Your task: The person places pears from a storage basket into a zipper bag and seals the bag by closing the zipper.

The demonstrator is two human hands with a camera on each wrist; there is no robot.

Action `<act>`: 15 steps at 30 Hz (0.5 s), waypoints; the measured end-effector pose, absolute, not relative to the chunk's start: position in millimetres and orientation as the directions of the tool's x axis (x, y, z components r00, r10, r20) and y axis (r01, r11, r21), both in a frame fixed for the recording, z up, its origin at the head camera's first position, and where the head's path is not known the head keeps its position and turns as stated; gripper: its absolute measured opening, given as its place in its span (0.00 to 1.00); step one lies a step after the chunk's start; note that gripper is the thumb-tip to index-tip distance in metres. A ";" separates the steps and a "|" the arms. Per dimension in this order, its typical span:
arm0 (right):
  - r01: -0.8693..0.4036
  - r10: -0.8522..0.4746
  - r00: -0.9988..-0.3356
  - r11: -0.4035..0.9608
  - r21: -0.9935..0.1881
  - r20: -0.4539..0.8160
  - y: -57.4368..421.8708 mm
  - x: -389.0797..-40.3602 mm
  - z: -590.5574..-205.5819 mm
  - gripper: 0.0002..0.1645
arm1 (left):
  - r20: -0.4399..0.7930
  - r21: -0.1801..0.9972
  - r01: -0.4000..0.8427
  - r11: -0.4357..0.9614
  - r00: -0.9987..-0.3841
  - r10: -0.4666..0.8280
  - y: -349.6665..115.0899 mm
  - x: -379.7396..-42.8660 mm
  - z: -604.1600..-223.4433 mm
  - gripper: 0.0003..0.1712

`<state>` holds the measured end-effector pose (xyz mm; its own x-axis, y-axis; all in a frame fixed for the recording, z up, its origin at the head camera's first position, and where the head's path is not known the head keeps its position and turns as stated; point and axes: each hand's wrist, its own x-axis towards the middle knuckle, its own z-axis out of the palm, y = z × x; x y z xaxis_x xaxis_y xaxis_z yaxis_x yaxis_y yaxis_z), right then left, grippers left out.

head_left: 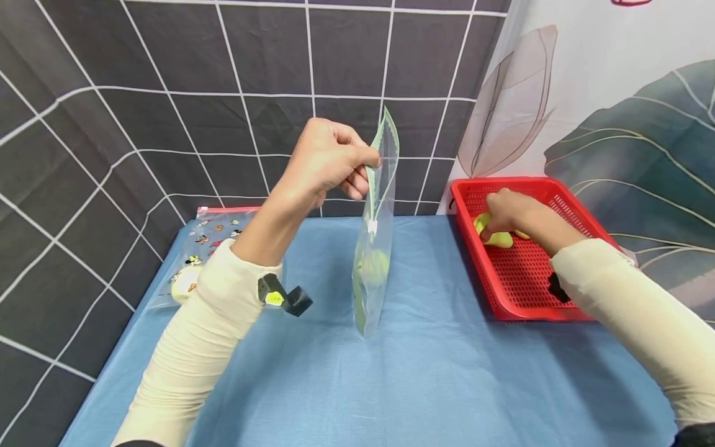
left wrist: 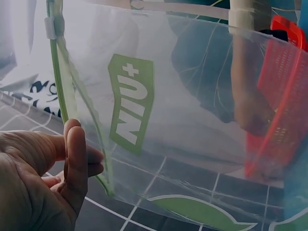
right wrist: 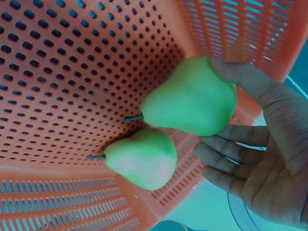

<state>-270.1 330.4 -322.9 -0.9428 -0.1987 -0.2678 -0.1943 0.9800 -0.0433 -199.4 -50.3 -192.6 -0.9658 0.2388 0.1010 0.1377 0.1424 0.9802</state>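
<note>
My left hand (head_left: pixel 335 158) pinches the top edge of a clear zip bag (head_left: pixel 360 295), holding it upright over the blue cloth. Green trim, a slider and a green label (left wrist: pixel 132 103) mark this bag, and a pale green rounded thing (head_left: pixel 375 266) shows through its lower part. Inside the red basket (head_left: pixel 475 273), my right hand (head_left: pixel 511 214) holds a green pear (right wrist: pixel 192 98) between thumb and fingers. A second pear (right wrist: pixel 144 159) lies right beside it on the basket's perforated floor.
Another clear bag (head_left: pixel 220 231), printed with small cartoon figures and with a red zip, lies at the back left; a pale round thing (head_left: pixel 185 284) is in it. Behind the blue cloth (head_left: pixel 335 385) hangs a dark gridded backdrop (head_left: pixel 268 56), with a leaf-patterned curtain (head_left: pixel 642 155) at right.
</note>
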 end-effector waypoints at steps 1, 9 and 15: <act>-0.190 -0.195 -0.946 0.981 -0.044 -0.260 331.8 -269.6 -320.7 0.23 | 0.110 0.976 0.149 0.158 -0.966 0.234 -50.3 -199.0 -191.8 0.09; -0.155 -0.163 -0.970 0.986 -0.058 -0.182 336.6 -265.2 -287.7 0.31 | 0.158 0.925 0.221 0.308 -0.963 0.216 -50.7 -194.6 -183.2 0.09; -0.121 -0.124 -0.988 0.992 -0.033 -0.097 334.6 -258.2 -259.8 0.37 | 0.179 0.865 0.252 0.433 -0.963 0.201 -49.4 -188.0 -175.4 0.11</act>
